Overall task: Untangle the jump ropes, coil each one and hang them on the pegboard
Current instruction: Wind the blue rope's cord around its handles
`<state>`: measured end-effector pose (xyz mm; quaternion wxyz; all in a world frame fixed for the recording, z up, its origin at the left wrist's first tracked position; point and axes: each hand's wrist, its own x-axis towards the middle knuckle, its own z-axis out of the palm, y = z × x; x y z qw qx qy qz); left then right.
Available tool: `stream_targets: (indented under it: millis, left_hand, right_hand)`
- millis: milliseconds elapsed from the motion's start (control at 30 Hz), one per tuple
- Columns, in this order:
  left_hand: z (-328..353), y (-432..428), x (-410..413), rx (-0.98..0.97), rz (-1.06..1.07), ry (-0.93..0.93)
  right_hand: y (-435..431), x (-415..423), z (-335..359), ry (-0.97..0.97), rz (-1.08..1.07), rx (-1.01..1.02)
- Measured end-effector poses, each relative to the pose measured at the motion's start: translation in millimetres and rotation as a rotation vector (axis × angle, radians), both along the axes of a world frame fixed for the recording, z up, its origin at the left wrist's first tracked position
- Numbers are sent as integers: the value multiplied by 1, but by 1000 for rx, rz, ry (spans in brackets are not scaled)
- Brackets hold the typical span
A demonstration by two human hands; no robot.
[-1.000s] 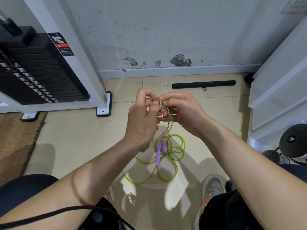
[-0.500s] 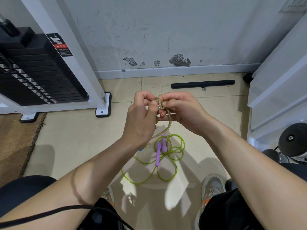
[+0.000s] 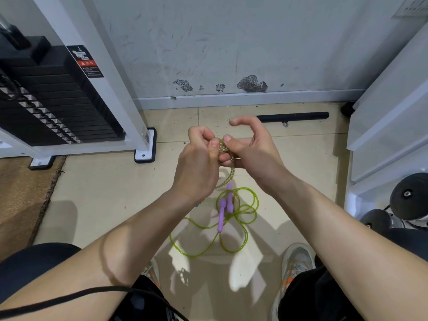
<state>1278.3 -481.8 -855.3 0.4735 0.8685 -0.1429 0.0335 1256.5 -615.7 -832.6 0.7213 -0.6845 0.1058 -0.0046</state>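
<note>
A speckled tan jump rope is bunched between both hands above the floor. My left hand grips the bundle, thumb pressed on top of it. My right hand pinches the same bundle with thumb and lower fingers, while its index finger is lifted and curled free. A strand of this rope hangs down behind my left wrist. On the tiles below lies a green jump rope in loose loops, with its two purple handles side by side. No pegboard is in view.
A weight-stack machine with a white frame post stands at the left, beside a brown mat. A black bar lies by the wall. White shelving and dumbbells stand at the right. My shoes flank the green rope.
My right index finger has lifted off the tan rope and curled upward. Both hands stay together on the bundle, slightly lower in view.
</note>
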Motion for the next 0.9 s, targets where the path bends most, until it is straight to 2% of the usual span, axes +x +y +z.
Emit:
stream_targets:
  millis: [133,367,467,533,733,900]
  left_hand:
    - [-1,3,3,-16,63,13]
    - [-7,3,0,97,-111,92]
    - [-11,3,-3,102,-179,131]
    - [-13,2,-7,101,-206,127]
    - [-15,-1,-11,52,-206,136]
    - [-12,-4,-12,-56,-238,194]
  right_hand:
    - [3,0,1,-77,127,-258]
    - [-19,3,12,70,202,-384]
    - [-22,4,10,26,193,-703]
    - [-24,6,11,2,169,-790]
    - [-19,8,14,63,-6,-253]
    - [-17,12,22,56,-118,-46]
